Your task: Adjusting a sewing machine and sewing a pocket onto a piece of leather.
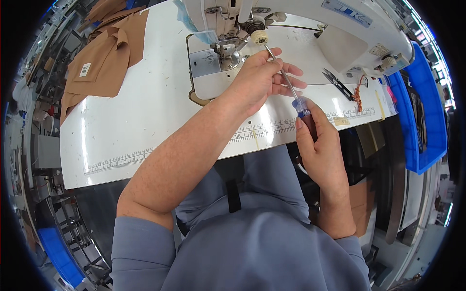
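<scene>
My right hand [323, 145] is wrapped round the handle of a screwdriver [302, 107], whose handle is clear blue and dark red. Its metal shaft slants up and left, with the tip at a cream knob [259, 37] on the sewing machine [233, 22]. Near the tip, my left hand [264, 77] steadies the shaft between thumb and forefinger, the other fingers loosely spread behind it. The needle and presser foot [227, 51] stand just left of that hand, above the metal needle plate. Exactly how the tip meets the knob is too small to tell.
Brown fabric pieces [104, 72] lie on the white table [121, 126] at the left. Black thread snips [339, 85] and an orange cord [358, 97] rest at the right. A ruler strip [272, 128] runs along the front edge. Blue bins [427, 145] stand beyond the right end.
</scene>
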`<state>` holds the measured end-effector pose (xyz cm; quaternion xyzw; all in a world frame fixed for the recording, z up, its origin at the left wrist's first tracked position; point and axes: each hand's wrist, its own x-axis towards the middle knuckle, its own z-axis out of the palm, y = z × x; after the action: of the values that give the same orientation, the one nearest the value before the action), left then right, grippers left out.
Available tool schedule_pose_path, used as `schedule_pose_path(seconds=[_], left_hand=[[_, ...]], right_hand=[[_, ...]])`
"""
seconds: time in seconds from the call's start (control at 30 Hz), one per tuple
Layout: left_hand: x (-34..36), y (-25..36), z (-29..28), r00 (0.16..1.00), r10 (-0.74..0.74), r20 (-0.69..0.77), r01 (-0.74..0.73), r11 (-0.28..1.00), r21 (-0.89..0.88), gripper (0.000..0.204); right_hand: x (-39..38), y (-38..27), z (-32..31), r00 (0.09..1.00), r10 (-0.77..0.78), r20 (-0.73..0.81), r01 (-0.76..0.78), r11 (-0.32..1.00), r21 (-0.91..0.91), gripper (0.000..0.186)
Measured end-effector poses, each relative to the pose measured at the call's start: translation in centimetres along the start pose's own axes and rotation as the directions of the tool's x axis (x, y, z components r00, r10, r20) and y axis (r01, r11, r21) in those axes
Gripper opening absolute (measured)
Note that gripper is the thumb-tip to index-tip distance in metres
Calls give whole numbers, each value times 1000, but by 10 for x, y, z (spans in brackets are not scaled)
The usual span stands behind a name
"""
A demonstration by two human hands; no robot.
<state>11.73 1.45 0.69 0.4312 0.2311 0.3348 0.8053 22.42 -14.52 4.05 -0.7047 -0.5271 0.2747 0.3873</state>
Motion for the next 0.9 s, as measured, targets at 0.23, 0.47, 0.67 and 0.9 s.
schedule_pose_path(seconds=[0.23,0.47,0.67,0.9], left_hand=[[-1,-1,0,1000,3,-1,-3,1000,-12,44],[-1,-2,1,1000,11,3,-11,1000,-23,44],[4,-5,0,1000,23,19,-21,997,-70,44],[2,-4,2,1000,7,0,-7,999,-51,44]], right_hand=[[1,-5,-2,999,-46,1,46,989,-142,44],[2,-5,-4,997,-77,4,76,977,-200,43],[3,1,-5,946,-323,-20,288,869,-403,44],[4,2,-5,956,-295,6,271,870,-413,47]])
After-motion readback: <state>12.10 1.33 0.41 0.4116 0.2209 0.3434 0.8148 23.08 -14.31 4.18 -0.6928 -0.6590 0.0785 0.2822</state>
